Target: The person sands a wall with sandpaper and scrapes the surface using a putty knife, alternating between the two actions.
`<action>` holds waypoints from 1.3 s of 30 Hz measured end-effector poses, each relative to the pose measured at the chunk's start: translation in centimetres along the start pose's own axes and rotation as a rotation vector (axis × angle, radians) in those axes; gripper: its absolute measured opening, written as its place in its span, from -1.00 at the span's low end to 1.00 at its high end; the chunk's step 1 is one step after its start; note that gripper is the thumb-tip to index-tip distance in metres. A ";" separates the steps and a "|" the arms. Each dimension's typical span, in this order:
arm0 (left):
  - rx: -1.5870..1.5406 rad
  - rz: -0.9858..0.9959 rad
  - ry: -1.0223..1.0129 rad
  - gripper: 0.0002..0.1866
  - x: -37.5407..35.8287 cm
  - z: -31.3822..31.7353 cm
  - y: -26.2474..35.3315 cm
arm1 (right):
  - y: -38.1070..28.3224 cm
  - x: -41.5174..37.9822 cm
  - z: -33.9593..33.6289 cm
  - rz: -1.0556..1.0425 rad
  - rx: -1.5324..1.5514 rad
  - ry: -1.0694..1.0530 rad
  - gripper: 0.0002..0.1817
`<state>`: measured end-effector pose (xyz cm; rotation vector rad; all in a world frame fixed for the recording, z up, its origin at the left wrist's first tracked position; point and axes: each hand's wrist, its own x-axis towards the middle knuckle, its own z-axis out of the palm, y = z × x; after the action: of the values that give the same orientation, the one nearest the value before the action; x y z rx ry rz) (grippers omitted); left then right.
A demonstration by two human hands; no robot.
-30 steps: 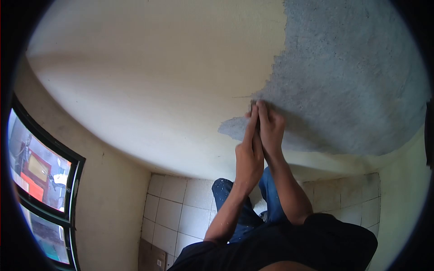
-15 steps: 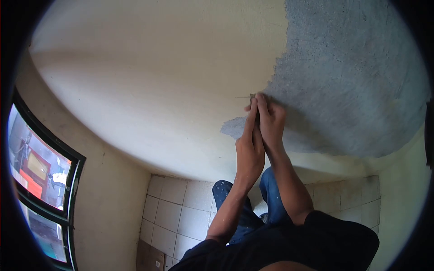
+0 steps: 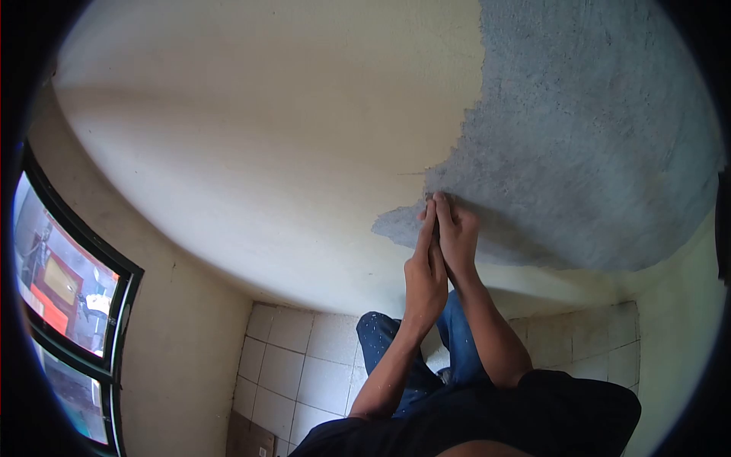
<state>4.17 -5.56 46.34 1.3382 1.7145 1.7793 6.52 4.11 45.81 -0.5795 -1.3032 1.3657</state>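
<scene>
Both hands are together on a slim scraper (image 3: 435, 226), mostly hidden by the fingers, with its tip against the wall. My left hand (image 3: 426, 280) is closed along its left side, the forefinger stretched up towards the tip. On the other side my right hand (image 3: 460, 240) grips it, fingers bent and the forefinger pressed near the tip. The cream paint (image 3: 289, 145) on the wall ends in a jagged edge just above and left of the fingertips. Bare grey plaster (image 3: 579, 152) spreads to the right, with a narrow grey tongue left of the hands.
A dark-framed window (image 3: 114, 327) is on the left side wall. Below are white floor tiles (image 3: 327, 339) and my knees in paint-speckled jeans (image 3: 377, 335), close to the wall. A brown board (image 3: 247, 438) lies at the lower left.
Both hands have moved down the wall with the scraper. Where the tip was, a patch of cream paint is gone and grey plaster shows, joined to the grey tongue.
</scene>
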 end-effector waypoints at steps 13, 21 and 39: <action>-0.006 0.025 0.033 -0.45 1.0 -0.3 0.2 | 0.3 0.9 0.4 -0.101 -0.018 -0.025 -0.55; -0.007 0.005 0.019 -0.45 1.0 -0.3 0.0 | 0.0 0.7 0.5 -0.109 -0.072 0.010 -0.53; -0.032 0.038 0.010 -0.44 1.6 -0.6 1.1 | -1.4 1.3 1.1 -0.108 -0.039 0.028 -0.51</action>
<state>3.32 -4.95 48.07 1.3597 1.6692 1.8292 5.66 4.59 47.85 -0.5452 -1.3224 1.2424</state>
